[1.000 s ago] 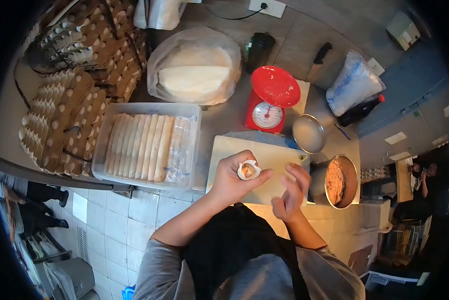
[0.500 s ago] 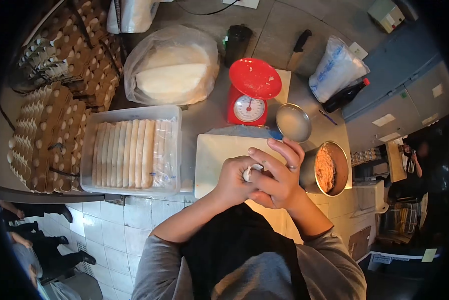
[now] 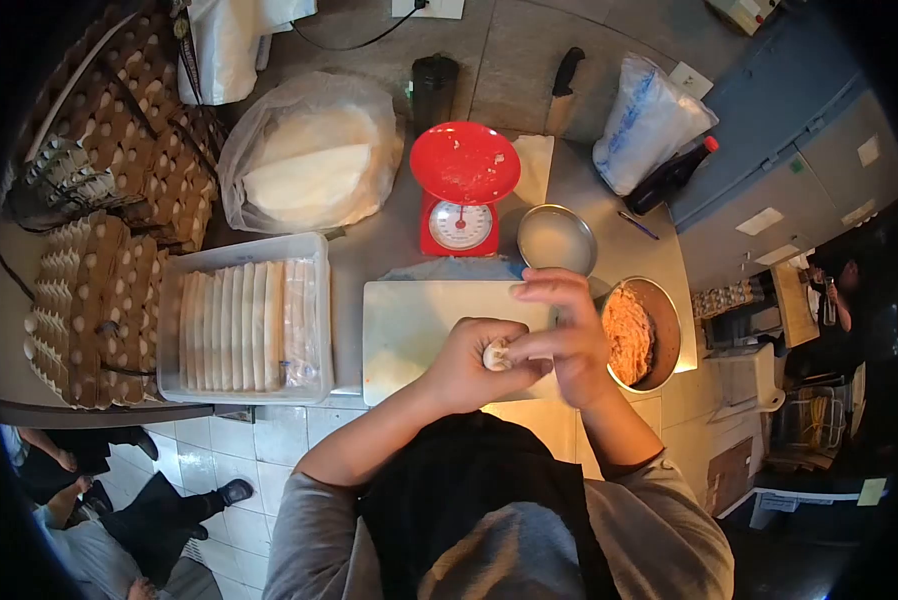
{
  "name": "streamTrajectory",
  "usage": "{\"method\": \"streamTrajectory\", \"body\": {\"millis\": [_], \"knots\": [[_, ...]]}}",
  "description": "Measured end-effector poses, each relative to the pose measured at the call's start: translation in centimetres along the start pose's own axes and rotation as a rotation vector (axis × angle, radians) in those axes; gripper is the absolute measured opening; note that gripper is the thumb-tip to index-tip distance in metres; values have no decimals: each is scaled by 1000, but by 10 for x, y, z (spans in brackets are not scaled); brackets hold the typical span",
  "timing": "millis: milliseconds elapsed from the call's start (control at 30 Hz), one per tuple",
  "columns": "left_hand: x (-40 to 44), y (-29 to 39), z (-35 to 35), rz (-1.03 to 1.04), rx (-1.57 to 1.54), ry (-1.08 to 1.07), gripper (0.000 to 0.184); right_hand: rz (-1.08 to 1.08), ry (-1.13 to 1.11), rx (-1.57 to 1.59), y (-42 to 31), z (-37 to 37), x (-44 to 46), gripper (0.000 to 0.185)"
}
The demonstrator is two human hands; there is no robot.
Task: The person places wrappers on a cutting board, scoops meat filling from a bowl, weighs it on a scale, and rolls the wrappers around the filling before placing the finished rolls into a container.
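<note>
My left hand (image 3: pixel 474 365) is curled into a loose fist around a small whitish dumpling (image 3: pixel 496 354), with only its rounded, creased top showing. My right hand (image 3: pixel 572 345) comes in from the other side. Its index finger reaches to the top of the dumpling while the other fingers stand apart, holding nothing else that I can see. Both hands are above the white cutting board (image 3: pixel 399 335). Just right of them a steel bowl (image 3: pixel 669 325) holds an orange shredded filling (image 3: pixel 627 335). Behind the hands is a metal bowl (image 3: pixel 557 240) of cloudy liquid.
A red kitchen scale (image 3: pixel 461 225) stands behind the board. On the left are a clear tub (image 3: pixel 327 330) of pale wrapper stacks, a plastic bag (image 3: pixel 314 155) with white sheets, and piled egg trays (image 3: pixel 89 310). A knife (image 3: pixel 566 85) lies at the back. Other people sit at lower left.
My right hand's fingers have lifted and spread away from the left hand, uncovering more of the dumpling. The camera view has shifted a little, moving the bench items leftward.
</note>
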State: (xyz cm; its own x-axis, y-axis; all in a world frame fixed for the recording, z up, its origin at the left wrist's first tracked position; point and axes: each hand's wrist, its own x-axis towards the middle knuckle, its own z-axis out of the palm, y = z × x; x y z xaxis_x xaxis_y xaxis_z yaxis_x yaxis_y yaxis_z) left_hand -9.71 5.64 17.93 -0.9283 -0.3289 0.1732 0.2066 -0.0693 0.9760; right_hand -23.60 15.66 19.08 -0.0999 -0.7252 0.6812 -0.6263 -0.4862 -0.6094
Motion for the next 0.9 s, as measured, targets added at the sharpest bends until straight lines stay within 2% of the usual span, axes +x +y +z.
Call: {"method": "streamTrajectory", "body": {"millis": [33, 67, 167, 267, 367, 433, 500, 633, 667, 800, 900], "knots": [[0, 8, 1, -72, -20, -59, 25, 119, 73, 261, 4, 0, -2, 59], [1, 11, 3, -70, -19, -75, 24, 114, 59, 370, 3, -3, -2, 64], [2, 12, 6, -40, -19, -113, 21, 39, -77, 373, 5, -6, -3, 57], [6, 5, 10, 52, 29, -110, 20, -212, -173, -52, -1, -22, 4, 50], [10, 0, 16, 86, 135, -84, 17, -309, -205, -291, -10, -34, 9, 43], [9, 7, 19, 48, 145, -52, 17, -190, -97, -92, -6, -34, 3, 44], [10, 1, 24, 94, 147, 126, 18, -32, 10, 111, -12, -32, -11, 43], [8, -4, 28, 181, 366, 392, 20, -201, -120, -563, -38, -19, -17, 52], [10, -6, 28, 294, 443, 462, 20, -182, -102, -638, -39, -13, -21, 56], [13, -10, 25, 406, 597, 660, 20, -13, -29, -729, -48, 14, -25, 50], [18, -14, 19, 422, 684, 715, 20, -9, -28, -773, -46, 23, -19, 47]]}}
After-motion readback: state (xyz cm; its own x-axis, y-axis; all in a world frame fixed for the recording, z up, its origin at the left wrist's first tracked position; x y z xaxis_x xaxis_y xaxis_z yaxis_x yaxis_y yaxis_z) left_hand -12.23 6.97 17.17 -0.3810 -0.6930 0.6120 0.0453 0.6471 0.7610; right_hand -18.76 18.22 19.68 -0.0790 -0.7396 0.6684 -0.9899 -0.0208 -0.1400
